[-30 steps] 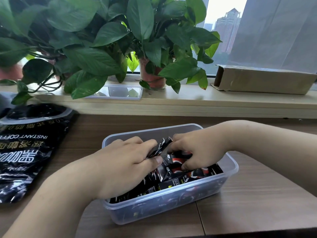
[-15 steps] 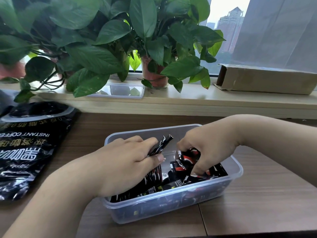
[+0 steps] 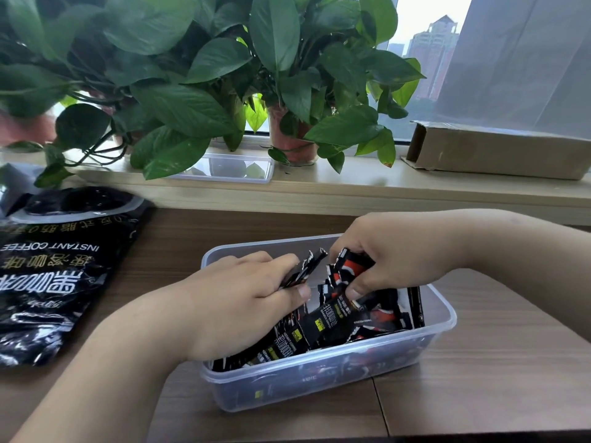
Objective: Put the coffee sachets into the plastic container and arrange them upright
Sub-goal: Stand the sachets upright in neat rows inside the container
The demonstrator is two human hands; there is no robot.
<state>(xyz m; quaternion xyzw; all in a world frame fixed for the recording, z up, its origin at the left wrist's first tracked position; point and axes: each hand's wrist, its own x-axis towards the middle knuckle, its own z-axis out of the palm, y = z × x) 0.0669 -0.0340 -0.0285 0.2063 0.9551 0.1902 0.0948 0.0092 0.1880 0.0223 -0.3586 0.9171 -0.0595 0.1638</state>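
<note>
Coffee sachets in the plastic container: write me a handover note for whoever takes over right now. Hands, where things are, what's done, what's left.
Left hand grips a bundle of sachets inside the plastic container, their ends pointing up.
Right hand grips a second bundle beside it, also in the container.
Loose sachets lie flat or tilted along the near side.
The black instant coffee bag lies on the table to the left.
Done: many sachets are in the container.
Left: stand the loose ones upright with the held bundles.
</note>
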